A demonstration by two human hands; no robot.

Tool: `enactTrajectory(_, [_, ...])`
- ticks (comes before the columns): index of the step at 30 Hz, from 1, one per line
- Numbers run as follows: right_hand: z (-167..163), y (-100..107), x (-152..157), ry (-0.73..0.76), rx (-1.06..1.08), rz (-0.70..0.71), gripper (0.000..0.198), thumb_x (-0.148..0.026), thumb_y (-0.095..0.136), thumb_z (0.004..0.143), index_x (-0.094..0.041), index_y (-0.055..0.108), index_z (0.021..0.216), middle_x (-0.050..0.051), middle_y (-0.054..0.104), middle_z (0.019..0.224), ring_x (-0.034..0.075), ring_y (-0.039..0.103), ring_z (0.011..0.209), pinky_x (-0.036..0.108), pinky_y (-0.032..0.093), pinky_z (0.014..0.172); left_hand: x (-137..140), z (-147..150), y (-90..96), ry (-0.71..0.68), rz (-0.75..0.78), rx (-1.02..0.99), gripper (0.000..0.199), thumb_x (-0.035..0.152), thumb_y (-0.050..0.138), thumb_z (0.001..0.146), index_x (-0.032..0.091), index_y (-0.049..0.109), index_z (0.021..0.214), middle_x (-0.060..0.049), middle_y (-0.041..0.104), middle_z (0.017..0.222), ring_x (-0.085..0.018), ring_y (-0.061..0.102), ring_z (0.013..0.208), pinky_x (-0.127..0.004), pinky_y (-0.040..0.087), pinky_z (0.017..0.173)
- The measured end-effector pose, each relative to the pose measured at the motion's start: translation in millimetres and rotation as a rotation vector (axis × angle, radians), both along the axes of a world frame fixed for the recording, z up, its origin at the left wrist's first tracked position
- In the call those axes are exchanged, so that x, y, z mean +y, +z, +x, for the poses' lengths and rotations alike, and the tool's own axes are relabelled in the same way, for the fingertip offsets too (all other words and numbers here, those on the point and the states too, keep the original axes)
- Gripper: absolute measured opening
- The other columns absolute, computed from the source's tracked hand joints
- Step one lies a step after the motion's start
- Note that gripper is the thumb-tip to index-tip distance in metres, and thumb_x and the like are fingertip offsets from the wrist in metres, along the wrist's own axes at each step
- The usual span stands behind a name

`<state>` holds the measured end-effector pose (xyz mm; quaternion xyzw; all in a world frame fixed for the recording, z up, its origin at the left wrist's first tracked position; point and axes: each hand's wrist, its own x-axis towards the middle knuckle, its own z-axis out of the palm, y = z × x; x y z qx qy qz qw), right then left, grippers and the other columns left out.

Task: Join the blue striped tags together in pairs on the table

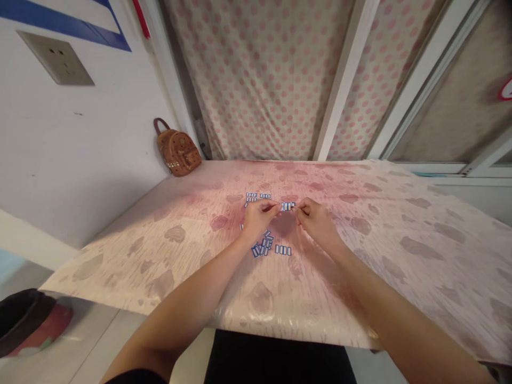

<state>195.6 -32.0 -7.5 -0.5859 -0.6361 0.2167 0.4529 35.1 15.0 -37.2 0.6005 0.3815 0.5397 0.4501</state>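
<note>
Small flat white pieces with blue edges lie about the table; their kind is too small to make out. Between my two hands is a short row of these pieces (288, 206), pinched at its ends. My left hand (260, 217) closes thumb and fingers at the row's left end. At the right end, the fingertips of my right hand (317, 220) are pinched together. Neat rows of pieces (252, 196) lie just beyond my left hand. Nearer to me, a loose pile of pieces (263, 246) sits beside a short spaced line of pieces (283, 250).
A patterned pinkish cover lies over the table (168, 266). A small brown backpack (180, 152) leans on the wall at the back left. Behind the table hangs a dotted curtain (272, 80). A dark-rimmed bin (36, 322) stands on the floor at left.
</note>
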Motion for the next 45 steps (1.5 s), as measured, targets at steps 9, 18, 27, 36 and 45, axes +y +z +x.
enactTrajectory(9, [0, -3, 2, 0.012, 0.053, -0.015, 0.012, -0.034, 0.057, 0.081, -0.022, 0.055, 0.082, -0.002, 0.058, 0.060, 0.015, 0.054, 0.055, 0.027, 0.037, 0.055, 0, -1, 3.2, 0.004, -0.010, 0.001, 0.013, 0.028, 0.069, 0.078, 0.016, 0.073, 0.077, -0.004, 0.071, 0.067, -0.014, 0.065, 0.062, -0.024, 0.049, 0.062])
enactTrajectory(18, [0, -4, 4, 0.184, 0.151, 0.045, 0.022, -0.036, 0.054, 0.086, -0.021, 0.062, 0.101, 0.000, 0.058, 0.072, 0.015, 0.054, 0.064, 0.029, 0.044, 0.062, -7, -4, 13.8, 0.032, 0.116, 0.036, 0.009, 0.025, 0.068, 0.081, 0.018, 0.074, 0.081, -0.004, 0.073, 0.077, -0.016, 0.068, 0.071, -0.026, 0.053, 0.070])
enactTrajectory(27, [-3, 5, -4, 0.134, 0.103, 0.284, 0.018, -0.031, 0.052, 0.091, -0.020, 0.067, 0.095, 0.003, 0.067, 0.086, 0.016, 0.059, 0.070, 0.031, 0.046, 0.070, -16, -8, 25.0, 0.064, 0.431, 0.156, 0.008, 0.021, 0.064, 0.087, 0.020, 0.070, 0.091, -0.003, 0.071, 0.089, -0.013, 0.066, 0.083, -0.022, 0.054, 0.069])
enactTrajectory(36, [-4, 7, -5, 0.141, 0.082, 0.317, 0.017, -0.028, 0.051, 0.092, -0.020, 0.065, 0.093, 0.002, 0.064, 0.081, 0.014, 0.056, 0.064, 0.029, 0.044, 0.065, -19, -6, 28.6, 0.047, 0.386, 0.109, 0.007, 0.024, 0.066, 0.086, 0.019, 0.070, 0.088, -0.004, 0.071, 0.087, -0.014, 0.066, 0.082, -0.024, 0.054, 0.070])
enactTrajectory(45, [2, -12, 2, 0.325, -0.140, -0.153, 0.009, -0.028, 0.055, 0.079, -0.020, 0.058, 0.076, 0.000, 0.061, 0.069, 0.014, 0.056, 0.064, 0.026, 0.039, 0.059, 17, -33, 26.4, 0.287, 0.251, 0.035, 0.006, 0.017, 0.065, 0.079, 0.016, 0.070, 0.081, -0.003, 0.073, 0.081, -0.014, 0.067, 0.077, -0.024, 0.052, 0.072])
